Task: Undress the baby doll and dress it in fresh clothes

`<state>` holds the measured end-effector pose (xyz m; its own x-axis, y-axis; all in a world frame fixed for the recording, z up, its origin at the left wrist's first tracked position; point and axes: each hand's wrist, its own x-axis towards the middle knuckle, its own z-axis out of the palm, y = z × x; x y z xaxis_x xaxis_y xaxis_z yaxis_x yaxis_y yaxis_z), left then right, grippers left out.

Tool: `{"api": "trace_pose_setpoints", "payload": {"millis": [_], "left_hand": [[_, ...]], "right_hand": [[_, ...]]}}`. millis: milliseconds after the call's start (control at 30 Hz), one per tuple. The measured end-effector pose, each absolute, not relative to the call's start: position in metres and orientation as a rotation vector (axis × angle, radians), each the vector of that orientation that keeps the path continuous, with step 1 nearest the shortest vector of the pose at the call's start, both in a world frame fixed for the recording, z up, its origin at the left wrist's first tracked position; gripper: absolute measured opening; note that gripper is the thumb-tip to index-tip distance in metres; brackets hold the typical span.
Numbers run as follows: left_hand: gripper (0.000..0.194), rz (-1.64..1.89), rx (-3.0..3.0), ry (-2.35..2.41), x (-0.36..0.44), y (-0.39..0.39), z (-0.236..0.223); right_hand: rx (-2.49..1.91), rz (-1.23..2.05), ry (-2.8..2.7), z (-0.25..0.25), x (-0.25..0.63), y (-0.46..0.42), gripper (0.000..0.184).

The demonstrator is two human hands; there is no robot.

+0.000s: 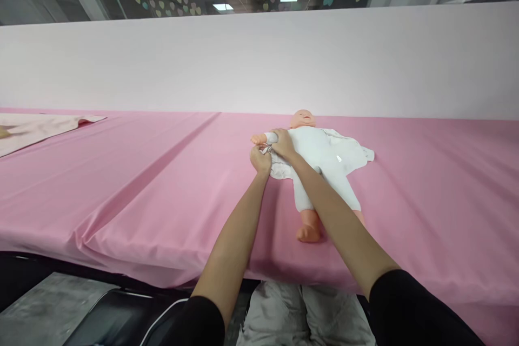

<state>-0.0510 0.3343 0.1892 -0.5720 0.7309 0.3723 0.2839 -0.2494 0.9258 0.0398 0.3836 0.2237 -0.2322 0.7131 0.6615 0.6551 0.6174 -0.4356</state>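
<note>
A baby doll [303,118] lies on its back on a pink sheet, head pointing away from me. It wears a white bodysuit [312,146] with long sleeves and legs. Beneath it a white baby jacket [352,152] is spread, one sleeve stretched out to the right. My left hand [260,160] is closed on bunched white cloth of the jacket's other sleeve, just below the doll's hand. My right hand [284,144] is wrapped round the doll's sleeved forearm, which reaches out to the left. The cloth between my hands is partly hidden by my fingers.
The pink sheet [154,184] covers a wide table, with creases running across its left part. A cream cloth [40,128] lies at the far left. Behind the table stands a white wall panel [259,62], below dark glass with heart stickers. A black chair [121,316] is at lower left.
</note>
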Motion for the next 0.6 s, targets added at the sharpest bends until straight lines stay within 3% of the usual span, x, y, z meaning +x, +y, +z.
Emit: {"api": "trace_pose_setpoints", "payload": {"millis": [133,233,300,400,600], "left_hand": [[0.016,1.86,1.25,1.714,-0.05,0.332,0.19],[0.02,1.887,1.243,1.72,-0.05,0.331,0.192],[0.022,1.916,1.199,1.724,-0.051,0.332,0.191],[0.022,1.977,1.05,1.747,-0.053,0.336,0.189],[0.034,2.16,0.762,1.829,-0.056,0.334,0.194]], "right_hand": [[-1.147,-0.174,-2.103,0.222,0.035,0.366,0.047],[-1.288,-0.209,-1.914,0.229,0.041,0.363,0.043],[-1.457,-0.164,-1.666,0.237,0.052,0.367,0.036],[-1.723,0.055,-1.434,0.249,0.079,0.379,0.041],[-1.796,0.3,-1.48,0.254,0.144,0.394,0.039]]}}
